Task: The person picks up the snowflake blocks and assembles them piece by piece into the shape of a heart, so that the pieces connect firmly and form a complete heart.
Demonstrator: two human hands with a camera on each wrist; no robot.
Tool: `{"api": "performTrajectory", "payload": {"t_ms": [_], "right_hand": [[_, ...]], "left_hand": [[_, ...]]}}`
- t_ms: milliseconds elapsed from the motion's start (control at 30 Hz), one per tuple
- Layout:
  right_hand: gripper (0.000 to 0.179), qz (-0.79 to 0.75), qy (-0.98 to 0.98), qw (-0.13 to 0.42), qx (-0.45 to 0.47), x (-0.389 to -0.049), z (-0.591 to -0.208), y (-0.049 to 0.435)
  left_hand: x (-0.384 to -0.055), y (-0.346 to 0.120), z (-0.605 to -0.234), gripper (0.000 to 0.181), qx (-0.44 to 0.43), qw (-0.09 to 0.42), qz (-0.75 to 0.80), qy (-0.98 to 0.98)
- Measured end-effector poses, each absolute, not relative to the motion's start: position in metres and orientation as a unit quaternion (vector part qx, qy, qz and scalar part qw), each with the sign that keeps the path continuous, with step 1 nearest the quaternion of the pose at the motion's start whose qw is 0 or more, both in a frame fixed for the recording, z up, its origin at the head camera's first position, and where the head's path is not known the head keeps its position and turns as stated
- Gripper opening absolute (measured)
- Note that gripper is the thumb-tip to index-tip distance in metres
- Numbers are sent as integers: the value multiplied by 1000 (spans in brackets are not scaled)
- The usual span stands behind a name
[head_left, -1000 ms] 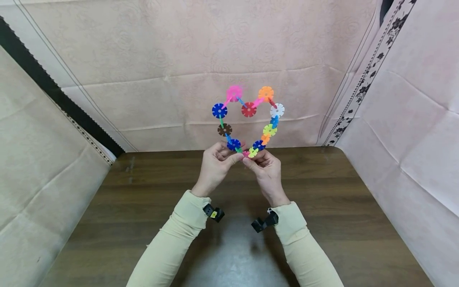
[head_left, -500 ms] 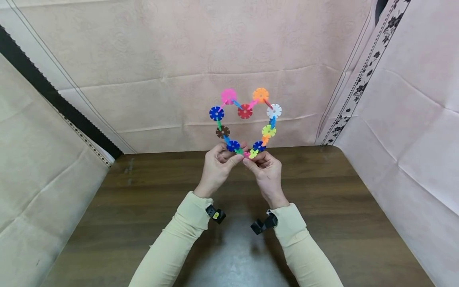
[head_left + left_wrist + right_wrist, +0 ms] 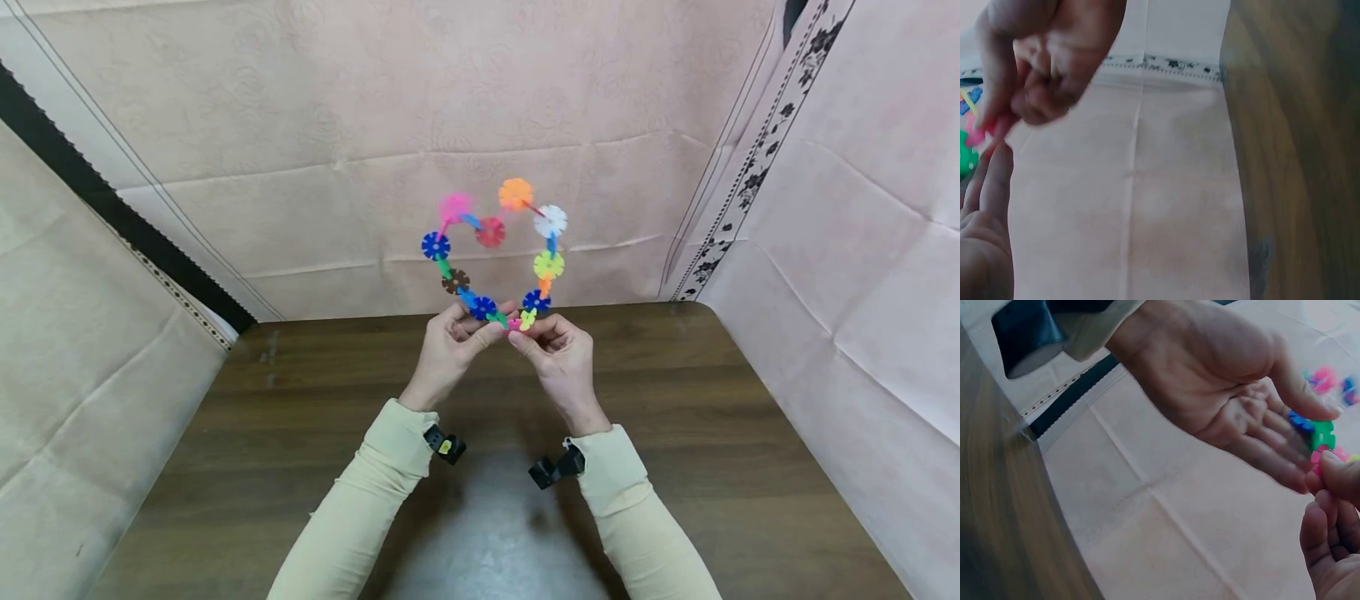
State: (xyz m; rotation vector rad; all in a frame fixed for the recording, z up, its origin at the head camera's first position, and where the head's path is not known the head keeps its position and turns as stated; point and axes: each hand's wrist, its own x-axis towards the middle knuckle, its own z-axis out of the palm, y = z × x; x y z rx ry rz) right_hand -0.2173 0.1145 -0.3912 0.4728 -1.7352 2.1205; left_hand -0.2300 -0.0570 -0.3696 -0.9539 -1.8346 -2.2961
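Observation:
In the head view, toothed plastic discs linked edge to edge, interlocking snowflake discs (image 3: 548, 265), form an upright heart outline above the table. My left hand (image 3: 447, 346) holds its bottom left side at a green disc (image 3: 1322, 434), thumb in front and fingers behind. Thumb and finger of my right hand (image 3: 562, 354) pinch a pink disc (image 3: 1319, 457) at the bottom tip. An orange disc (image 3: 516, 193) and a blurred pink one top the two lobes. A red disc (image 3: 491, 232) sits in the dip between them.
A brown wooden table (image 3: 300, 467) lies beneath both arms. Pale patterned cloth (image 3: 300, 208) hangs behind it and along both sides. Small black cameras (image 3: 446, 444) are strapped to the wrists.
The heart's top has swung to the left and turned slightly, while its bottom stays between the fingertips. Both hands keep their grip and have barely moved.

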Motion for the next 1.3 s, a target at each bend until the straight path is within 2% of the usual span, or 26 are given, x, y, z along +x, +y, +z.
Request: {"api": "performTrajectory", "payload": {"t_ms": [733, 1300], "right_hand": [[14, 727, -621, 202, 212, -211, -389, 115], [13, 720, -652, 188, 148, -191, -364, 116]], "left_hand": [[-227, -57, -371, 22, -295, -3, -808, -510], [-228, -48, -374, 28, -277, -27, -797, -537]]}}
